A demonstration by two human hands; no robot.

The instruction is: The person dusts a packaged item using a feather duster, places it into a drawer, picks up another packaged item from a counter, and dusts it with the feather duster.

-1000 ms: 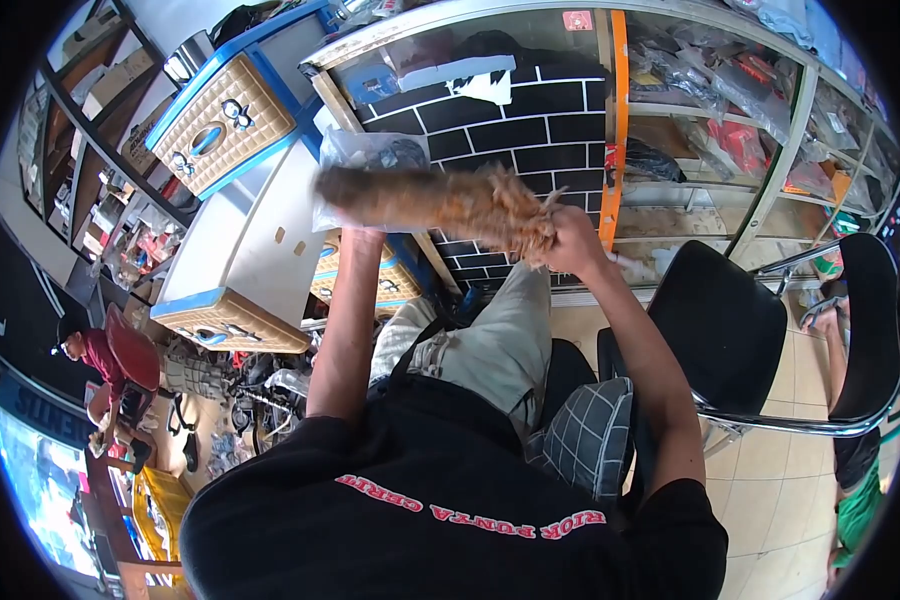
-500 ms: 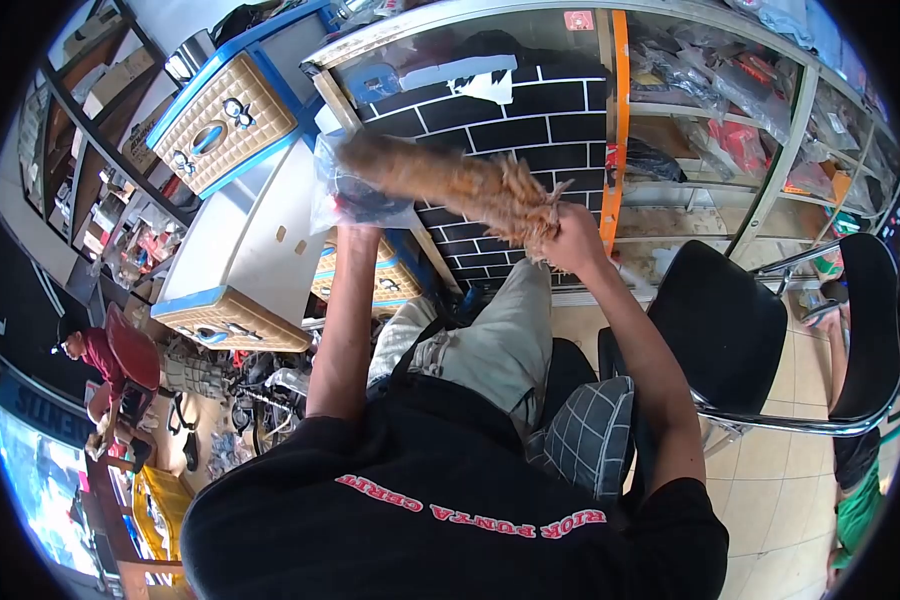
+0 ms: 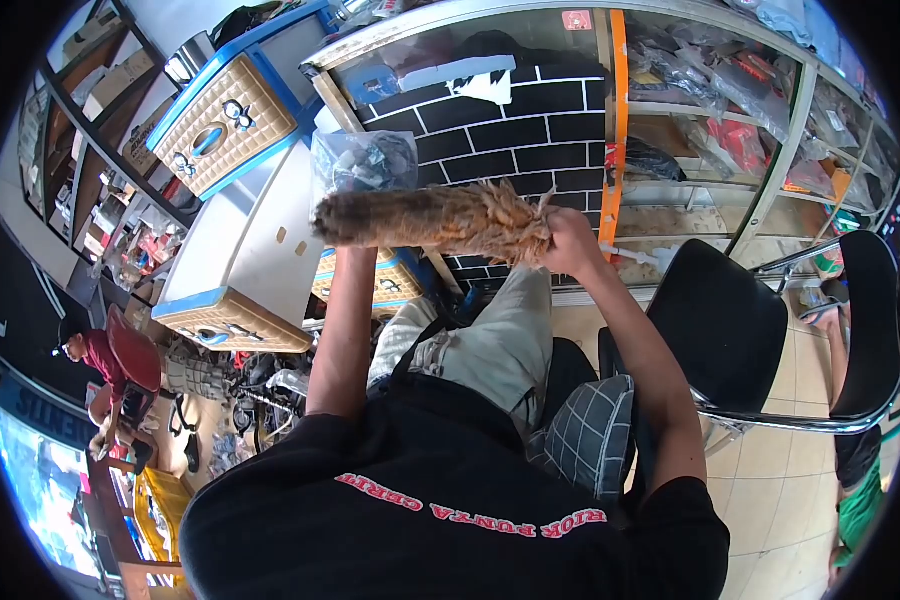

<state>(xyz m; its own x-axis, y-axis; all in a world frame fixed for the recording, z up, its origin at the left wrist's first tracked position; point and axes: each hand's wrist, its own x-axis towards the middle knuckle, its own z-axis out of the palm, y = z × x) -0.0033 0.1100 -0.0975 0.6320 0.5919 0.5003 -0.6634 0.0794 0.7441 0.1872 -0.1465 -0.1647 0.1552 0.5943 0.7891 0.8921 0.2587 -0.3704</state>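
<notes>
My right hand is wrapped round the handle end of a brown feather duster. The duster lies level across the view, its dark tip pointing left over my left wrist. Just behind it, a clear plastic bag with dark items inside is held up at the end of my left forearm. The left hand itself is hidden behind the duster and the bag. A pale handle end sticks out to the right of my right hand.
Ahead stands a display case with a black brick-pattern panel. Shelves of bagged goods are at right, near a black chair. Quilted drawers stand at left. A person in a red shirt sits far left; another person's leg shows far right.
The duster has swung down from in front of the bag to below it, exposing more of the bag. My right hand stays closed on the duster.
</notes>
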